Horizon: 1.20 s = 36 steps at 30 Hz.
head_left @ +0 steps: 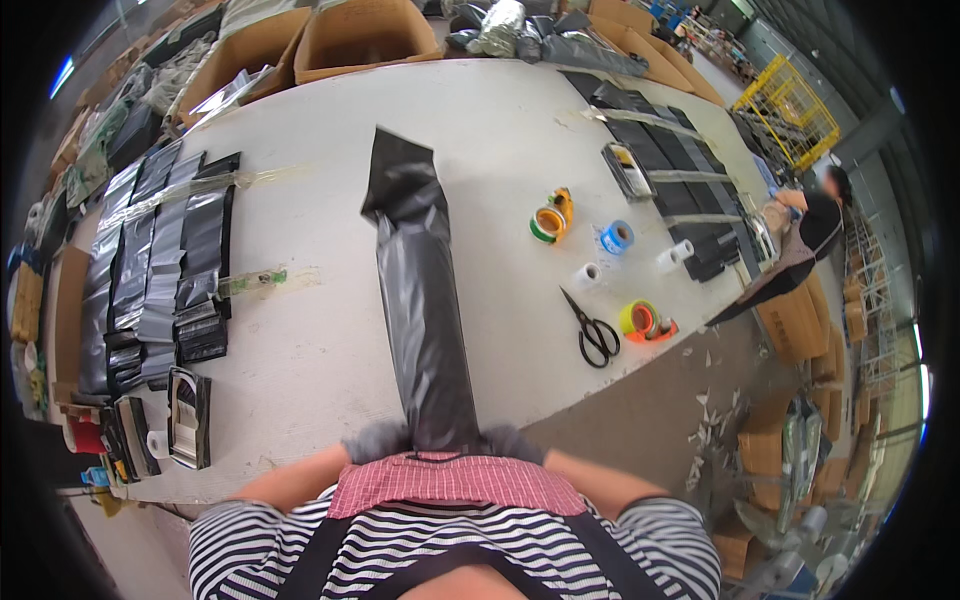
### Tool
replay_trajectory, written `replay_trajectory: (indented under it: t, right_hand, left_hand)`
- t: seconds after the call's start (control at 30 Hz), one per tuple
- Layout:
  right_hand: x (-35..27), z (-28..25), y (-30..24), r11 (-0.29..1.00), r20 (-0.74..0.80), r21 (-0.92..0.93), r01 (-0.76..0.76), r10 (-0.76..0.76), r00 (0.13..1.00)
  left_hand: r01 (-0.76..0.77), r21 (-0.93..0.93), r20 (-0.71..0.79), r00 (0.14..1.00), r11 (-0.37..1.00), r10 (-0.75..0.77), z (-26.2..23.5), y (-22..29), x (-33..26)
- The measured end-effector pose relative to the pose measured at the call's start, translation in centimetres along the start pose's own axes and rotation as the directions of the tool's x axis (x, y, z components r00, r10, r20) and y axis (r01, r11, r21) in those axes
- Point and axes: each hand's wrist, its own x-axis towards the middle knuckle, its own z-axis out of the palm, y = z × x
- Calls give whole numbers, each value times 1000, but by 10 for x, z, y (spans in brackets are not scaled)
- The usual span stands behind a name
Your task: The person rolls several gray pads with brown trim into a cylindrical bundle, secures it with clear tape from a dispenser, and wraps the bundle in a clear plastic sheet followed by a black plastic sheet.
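Head view looked straight down on a pale tabletop (330, 330) with a long black plastic bag (420, 290) lying across its middle, running from the near edge toward the far edge. The bag's near end was pulled against the person's body, where both gloved hands gripped it: the left hand (375, 440) closed on its left side and the right hand (515, 442) closed on its right side, both partly hidden under a red checked cloth (455, 480) at the person's chest. How tightly the fingers wrapped I could not tell.

Right of the bag, black scissors (595, 335) lay near the front edge, with a yellow-and-orange tape roll (645, 320) just beside them. Further in sat a small white roll (587, 275), a blue tape roll (617, 237) and a green-and-orange tape roll (550, 220). Along the right edge a row of dark flat bags (670, 170) was laid out under strips of clear tape. A similar row of grey and black bags (160, 260) covered the left edge. Cardboard boxes (360, 35) stood past the far edge. Another person (810, 235) bent over at the right end of the table. Nothing lay on the bag itself.
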Motion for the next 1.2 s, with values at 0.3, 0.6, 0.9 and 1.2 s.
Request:
replay_trajectory:
  t: [0.3, 0.6, 0.9, 1.2]
  right_hand:
    - [27, -84, -1, 987, -180, -15, -158, 152, 972]
    - [57, -129, 48, 481, -165, 876, 19, 263, 951]
    - [132, -87, -129, 847, -452, 295, 443, -284, 845]
    - [271, 72, -375, 759, 80, 52, 649, -651, 755]
  left_hand:
    - [104, 452, -2, 993, 886, -115, -94, 123, 32]
    - [287, -210, 52, 958, 935, -283, -63, 48, -39]
    - [312, -311, -336, 848, 898, -411, -25, 62, -148]
    - [281, -368, -773, 437, 886, -460, -27, -19, -281]
